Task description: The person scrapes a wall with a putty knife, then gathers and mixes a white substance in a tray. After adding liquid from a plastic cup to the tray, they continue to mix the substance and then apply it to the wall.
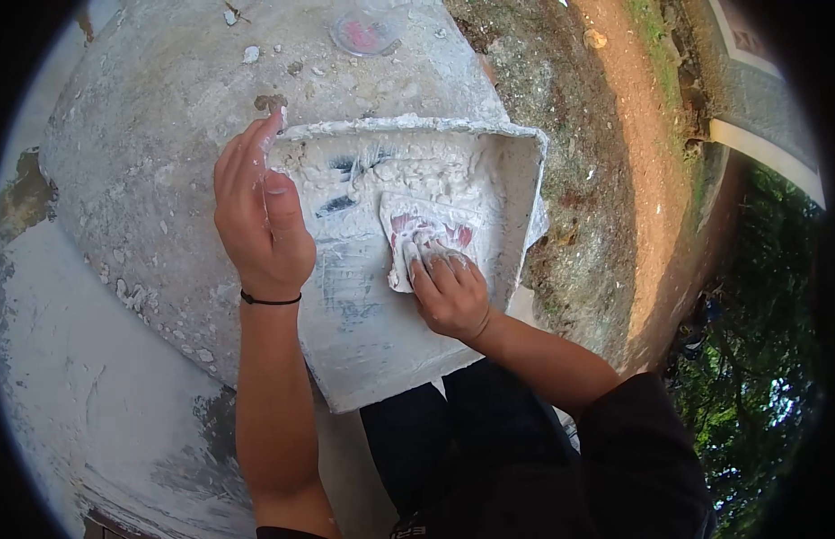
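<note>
A wide tray (363,373), its walls and floor smeared with white plaster, lies tilted in front of me. My right hand (453,292) is inside it, fingers coated white and closed on a flat, roughly square scraper (462,235) with pinkish-red patches showing through the plaster. Wet, lumpy plaster (426,171) is heaped along the tray's far side, just beyond the scraper. At the tray's left rim, my left hand (265,207) is held with fingers stretched out and thumb apart, some white on the fingertips.
Under the tray is a grey, plaster-spotted surface (166,171) with dried crumbs. A round clear lid-like piece (363,34) with pink on it lies at the back. To the right run rough ground and an orange dirt strip (664,216), with green foliage (759,386) lower down.
</note>
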`<action>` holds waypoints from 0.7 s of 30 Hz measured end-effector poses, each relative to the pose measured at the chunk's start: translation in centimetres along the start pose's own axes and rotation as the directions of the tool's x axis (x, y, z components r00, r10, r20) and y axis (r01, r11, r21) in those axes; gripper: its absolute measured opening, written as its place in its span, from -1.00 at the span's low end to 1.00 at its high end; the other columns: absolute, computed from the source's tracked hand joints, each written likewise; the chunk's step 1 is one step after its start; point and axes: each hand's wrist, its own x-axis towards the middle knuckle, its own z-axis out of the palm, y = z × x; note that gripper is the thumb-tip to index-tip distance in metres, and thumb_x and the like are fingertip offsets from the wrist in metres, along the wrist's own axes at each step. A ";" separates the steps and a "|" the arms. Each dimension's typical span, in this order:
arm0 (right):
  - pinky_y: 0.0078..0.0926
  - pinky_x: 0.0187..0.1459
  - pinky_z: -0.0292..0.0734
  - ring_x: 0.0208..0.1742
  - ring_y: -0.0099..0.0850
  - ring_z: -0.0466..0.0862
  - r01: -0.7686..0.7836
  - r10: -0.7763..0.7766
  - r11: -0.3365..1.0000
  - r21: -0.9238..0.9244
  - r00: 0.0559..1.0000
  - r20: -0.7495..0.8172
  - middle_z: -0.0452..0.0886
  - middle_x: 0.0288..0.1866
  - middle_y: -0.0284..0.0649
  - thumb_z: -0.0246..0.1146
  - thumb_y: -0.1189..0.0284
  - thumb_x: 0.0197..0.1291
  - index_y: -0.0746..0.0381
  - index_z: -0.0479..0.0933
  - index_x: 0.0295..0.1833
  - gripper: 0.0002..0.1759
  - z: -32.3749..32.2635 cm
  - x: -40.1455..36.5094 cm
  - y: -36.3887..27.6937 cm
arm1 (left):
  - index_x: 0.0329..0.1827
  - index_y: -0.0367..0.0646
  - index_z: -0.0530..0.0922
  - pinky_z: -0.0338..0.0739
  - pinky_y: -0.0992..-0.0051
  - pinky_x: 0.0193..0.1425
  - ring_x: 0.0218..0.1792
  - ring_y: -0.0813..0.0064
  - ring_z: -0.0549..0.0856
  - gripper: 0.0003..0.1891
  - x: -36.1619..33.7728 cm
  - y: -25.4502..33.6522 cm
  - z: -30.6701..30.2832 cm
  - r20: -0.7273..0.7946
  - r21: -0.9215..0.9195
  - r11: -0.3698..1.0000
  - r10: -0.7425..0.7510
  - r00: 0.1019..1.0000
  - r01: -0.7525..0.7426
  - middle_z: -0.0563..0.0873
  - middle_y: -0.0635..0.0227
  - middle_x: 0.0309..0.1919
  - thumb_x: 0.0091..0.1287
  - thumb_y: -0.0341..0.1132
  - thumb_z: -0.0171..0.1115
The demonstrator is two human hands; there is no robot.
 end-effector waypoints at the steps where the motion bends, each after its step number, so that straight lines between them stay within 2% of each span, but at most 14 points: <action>1: -0.35 -0.32 0.52 -0.39 -0.24 0.59 -0.038 0.037 0.999 -0.019 0.998 -0.041 0.60 -0.30 -0.10 0.24 0.40 -0.17 0.28 0.60 -0.17 -0.64 0.3 0.0 -0.5 | 0.06 -0.38 0.52 0.35 0.22 0.19 0.05 -0.02 0.54 -0.49 0.1 0.1 0.0 0.001 -0.020 1.000 -0.013 1.000 0.013 0.62 -0.03 -0.04 0.42 -0.09 -0.23; 4: -0.36 -0.34 0.51 -0.35 -0.24 0.60 0.039 -0.039 0.999 0.037 0.999 -0.015 0.60 -0.29 -0.12 0.23 0.40 -0.18 0.26 0.60 -0.17 -0.64 -0.2 -2.0 1.0 | 0.06 -0.39 0.51 0.35 0.22 0.19 0.05 -0.01 0.53 -0.48 0.0 -0.1 0.0 0.004 0.012 1.000 0.014 1.000 -0.014 0.61 -0.04 -0.04 0.43 -0.09 -0.24; 5: -0.44 -0.41 0.50 -0.38 -0.26 0.60 0.009 -0.007 0.999 0.045 0.999 -0.049 0.59 -0.33 -0.11 0.18 0.43 -0.14 0.30 0.60 -0.23 -0.71 0.0 -1.3 0.4 | 0.06 -0.39 0.51 0.35 0.22 0.19 0.05 -0.01 0.53 -0.48 0.2 -0.1 -0.1 -0.002 0.010 1.000 0.015 1.000 -0.015 0.61 -0.04 -0.04 0.43 -0.09 -0.24; 6: -0.45 -0.41 0.49 -0.38 -0.27 0.60 -0.028 0.028 1.000 0.005 0.996 -0.085 0.59 -0.32 -0.10 0.17 0.43 -0.13 0.30 0.60 -0.22 -0.70 0.1 -0.2 -0.6 | 0.06 -0.39 0.51 0.35 0.22 0.19 0.06 -0.02 0.53 -0.47 0.2 0.0 -0.1 -0.001 -0.003 1.000 -0.002 1.000 0.002 0.61 -0.04 -0.03 0.42 -0.08 -0.24; 10: -0.45 -0.41 0.49 -0.35 -0.26 0.61 -0.085 0.091 0.994 0.073 0.992 -0.084 0.59 -0.31 -0.10 0.16 0.42 -0.09 0.28 0.59 -0.19 -0.70 1.3 0.9 -3.1 | 0.06 -0.41 0.50 0.34 0.22 0.19 0.06 -0.02 0.53 -0.46 0.1 0.0 0.0 0.026 0.001 1.000 -0.014 1.000 0.014 0.60 -0.06 -0.03 0.42 -0.08 -0.25; 12: -0.45 -0.43 0.49 -0.40 -0.31 0.59 0.049 -0.037 0.992 0.116 0.994 -0.103 0.58 -0.35 -0.16 0.23 0.44 -0.07 0.28 0.60 -0.21 -0.74 0.5 -0.1 -1.4 | 0.06 -0.41 0.50 0.34 0.23 0.20 0.06 -0.01 0.53 -0.46 0.1 0.0 -0.1 0.040 0.005 1.000 -0.004 0.999 0.004 0.60 -0.05 -0.02 0.42 -0.08 -0.26; 16: -0.45 -0.46 0.48 -0.42 -0.32 0.60 0.122 -0.111 0.989 0.082 0.985 -0.136 0.58 -0.35 -0.15 0.23 0.45 -0.07 0.28 0.60 -0.23 -0.76 1.2 -0.7 -0.5 | 0.06 -0.42 0.50 0.34 0.24 0.20 0.07 0.01 0.53 -0.45 0.1 0.0 0.0 0.030 -0.003 1.000 0.014 0.999 -0.014 0.61 -0.03 -0.01 0.43 -0.08 -0.30; 21: -0.45 -0.46 0.47 -0.40 -0.27 0.59 0.023 -0.006 0.993 0.112 0.989 -0.150 0.58 -0.36 -0.15 0.26 0.43 -0.12 0.28 0.59 -0.23 -0.73 1.4 1.6 -1.4 | 0.05 -0.41 0.51 0.34 0.25 0.20 0.07 0.05 0.54 -0.44 -0.1 -0.2 0.1 0.032 0.012 1.000 -0.005 0.999 0.004 0.61 -0.01 0.01 0.44 -0.08 -0.32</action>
